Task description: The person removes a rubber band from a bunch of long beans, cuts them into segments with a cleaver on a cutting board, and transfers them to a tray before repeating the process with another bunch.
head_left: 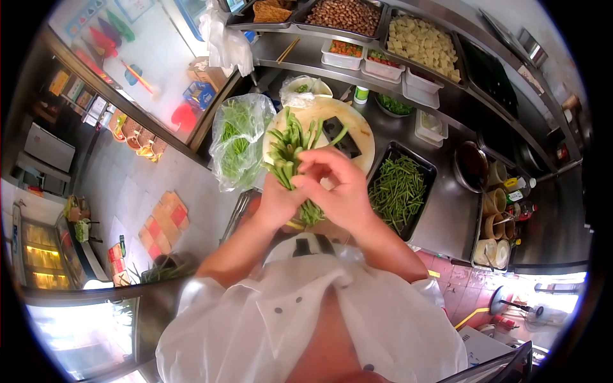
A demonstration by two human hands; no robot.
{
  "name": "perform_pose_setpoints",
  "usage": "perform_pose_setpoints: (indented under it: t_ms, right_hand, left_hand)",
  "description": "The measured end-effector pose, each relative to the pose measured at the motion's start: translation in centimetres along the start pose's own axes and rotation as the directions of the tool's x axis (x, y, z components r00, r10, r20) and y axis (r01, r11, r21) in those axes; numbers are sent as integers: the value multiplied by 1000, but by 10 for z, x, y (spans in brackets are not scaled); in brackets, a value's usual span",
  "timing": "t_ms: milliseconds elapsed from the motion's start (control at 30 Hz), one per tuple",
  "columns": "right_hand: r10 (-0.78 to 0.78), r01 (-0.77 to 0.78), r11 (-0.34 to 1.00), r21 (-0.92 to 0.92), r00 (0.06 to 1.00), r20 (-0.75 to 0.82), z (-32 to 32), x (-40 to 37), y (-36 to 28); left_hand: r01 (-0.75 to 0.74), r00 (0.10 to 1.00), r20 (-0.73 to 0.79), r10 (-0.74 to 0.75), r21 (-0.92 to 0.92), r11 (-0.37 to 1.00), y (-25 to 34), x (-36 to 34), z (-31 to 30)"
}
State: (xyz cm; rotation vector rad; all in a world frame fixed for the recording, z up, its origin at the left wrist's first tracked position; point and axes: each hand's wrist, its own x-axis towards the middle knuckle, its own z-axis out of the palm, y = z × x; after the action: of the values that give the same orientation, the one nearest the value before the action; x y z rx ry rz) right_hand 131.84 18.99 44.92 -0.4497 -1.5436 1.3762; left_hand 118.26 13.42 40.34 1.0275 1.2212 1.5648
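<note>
My left hand (279,203) is closed around a bunch of green vegetable stalks (285,153), whose lower ends show below the wrist. My right hand (338,185) meets it from the right, thumb and forefinger curled into a ring and pinching at the stalks. One stalk (338,136) sticks out toward the right above the knuckles. Beneath the bunch lies a round cutting board (361,122), with a dark-bladed cleaver (348,148) on its right half. A black tray of cut green beans (399,191) stands to the right of my right hand.
Left of the board sits a clear plastic bag of greens (237,137). Behind are a white bowl (313,88), a green-and-white bottle (361,95) and a bowl of chopped greens (394,105). A steel shelf (306,60) carries food trays. Seasoning pots (493,201) line the right.
</note>
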Motion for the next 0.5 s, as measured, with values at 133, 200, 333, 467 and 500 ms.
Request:
perform_pose_setpoints:
  t_ms: [133,200,333,467,500]
  right_hand:
    - [-30,29,958,-284,1000,1,-8,1,-2]
    - [-49,50,949,-311,999,10,-1,0,-5]
    - [-43,57,885,-462,998,42,-3,3,-10]
    - [96,-80,927,-366,995,24,-4,2,-7]
    - [96,-79,927,-367,995,27,-4,2,-5]
  left_hand:
    - [113,993,21,-112,-48,992,13,0,-8]
    - [79,995,66,-78,-9,997,14,-1,-11]
    - [47,993,112,-48,5,999,7,-1,-17]
    - [42,991,125,-56,111,993,8,-3,-17]
    - [28,990,137,-45,127,991,7,-2,-16]
